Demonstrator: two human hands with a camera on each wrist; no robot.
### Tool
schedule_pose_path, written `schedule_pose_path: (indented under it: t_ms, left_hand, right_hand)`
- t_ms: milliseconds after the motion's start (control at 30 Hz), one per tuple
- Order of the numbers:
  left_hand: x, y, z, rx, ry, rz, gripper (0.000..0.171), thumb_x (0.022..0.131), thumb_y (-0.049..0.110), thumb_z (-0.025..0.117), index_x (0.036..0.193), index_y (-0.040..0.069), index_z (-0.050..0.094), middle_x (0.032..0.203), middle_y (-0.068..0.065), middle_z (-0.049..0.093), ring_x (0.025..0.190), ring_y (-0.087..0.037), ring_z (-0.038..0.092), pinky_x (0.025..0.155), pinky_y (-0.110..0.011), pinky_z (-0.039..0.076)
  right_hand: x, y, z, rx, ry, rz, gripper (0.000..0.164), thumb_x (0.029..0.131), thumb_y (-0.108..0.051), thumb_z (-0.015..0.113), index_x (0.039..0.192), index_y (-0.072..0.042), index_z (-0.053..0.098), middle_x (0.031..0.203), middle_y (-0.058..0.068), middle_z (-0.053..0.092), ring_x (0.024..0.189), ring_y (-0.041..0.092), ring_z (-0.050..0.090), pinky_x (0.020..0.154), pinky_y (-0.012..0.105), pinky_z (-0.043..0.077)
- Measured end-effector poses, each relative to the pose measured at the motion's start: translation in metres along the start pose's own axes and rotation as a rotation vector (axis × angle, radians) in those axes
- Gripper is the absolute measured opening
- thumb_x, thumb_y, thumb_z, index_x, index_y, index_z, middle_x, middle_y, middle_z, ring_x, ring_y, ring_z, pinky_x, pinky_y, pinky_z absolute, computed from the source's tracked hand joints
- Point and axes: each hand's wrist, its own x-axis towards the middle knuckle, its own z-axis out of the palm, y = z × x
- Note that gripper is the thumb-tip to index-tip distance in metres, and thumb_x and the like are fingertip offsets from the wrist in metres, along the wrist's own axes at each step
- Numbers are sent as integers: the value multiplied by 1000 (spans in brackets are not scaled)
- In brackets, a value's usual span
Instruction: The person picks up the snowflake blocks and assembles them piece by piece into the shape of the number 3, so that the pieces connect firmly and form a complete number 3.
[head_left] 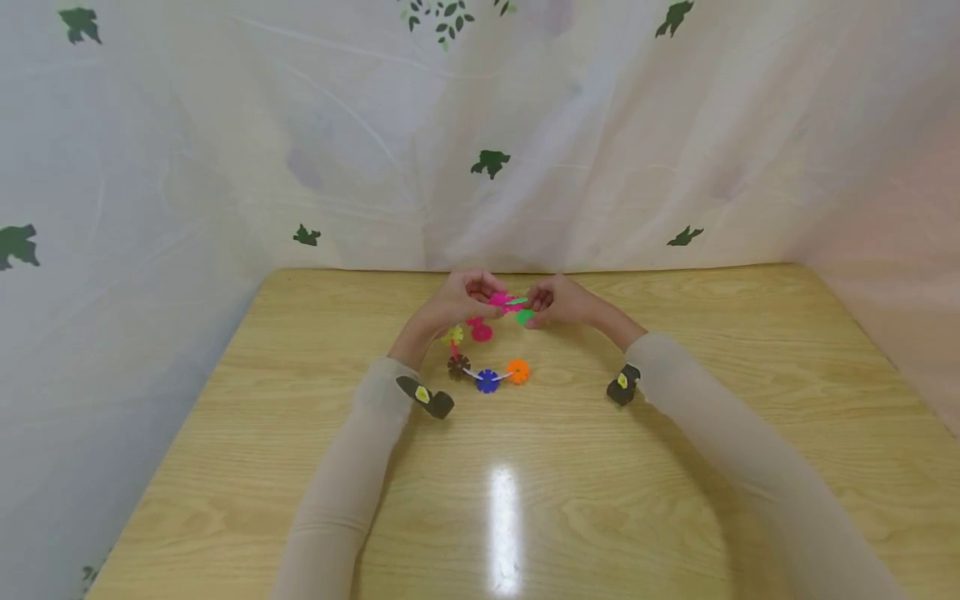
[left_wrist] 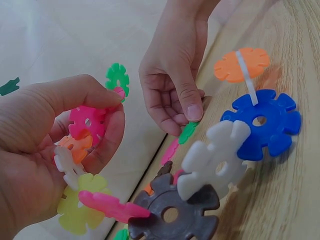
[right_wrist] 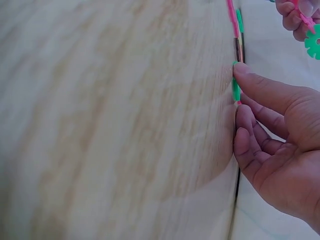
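Observation:
My left hand (head_left: 459,300) pinches a pink notched plastic disc (left_wrist: 85,121) at one end of a chain of linked discs. A green disc (left_wrist: 117,77) stands out past its fingertips. Below the hand the chain runs through orange, white, a yellow disc (left_wrist: 82,202), pink, a brown disc (head_left: 459,366), white, a blue disc (head_left: 487,381) and an orange disc (head_left: 517,371). To the right, my right hand (head_left: 566,302) pinches another green disc (right_wrist: 236,89) between thumb and finger, low at the tabletop. Its other fingers are curled.
Loose discs in pink (right_wrist: 232,17), green and brown lie near the far edge of the wooden table (head_left: 600,467). Behind that edge hangs a pale cloth (head_left: 375,167) with green leaf prints. Each sleeve carries a dark wrist strap.

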Motion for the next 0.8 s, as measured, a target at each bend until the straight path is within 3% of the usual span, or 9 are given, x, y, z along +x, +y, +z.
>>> schedule_pose_path:
  t_ms: [167,433,800]
  left_hand:
    - [0,0,0,8,8,6,33,85,-13,72,117,-14,61,93,-3,65,86,-16,61,72,-18,56]
    - [0,0,1,13,24,6,28,84,-12,74,110,-8,65,92,-2,66,86,-15,62,73,-18,56]
    - [0,-1,1,-5,18,7,29,84,-14,72,112,-11,63,92,-2,66,85,-15,62,72,-18,57]
  right_hand:
    - [0,2,-2,18,-26,-9,33,84,-7,83,110,7,69,105,21,71,89,21,62,75,18,52]
    - [-3,6,-7,77,-81,-113,26,84,-8,82,104,4,71,89,7,69,80,14,58,70,20,51]
    - [1,7,-10,43,-166,-70,30,84,-1,79,112,7,69,102,21,70,83,15,57,73,20,50]
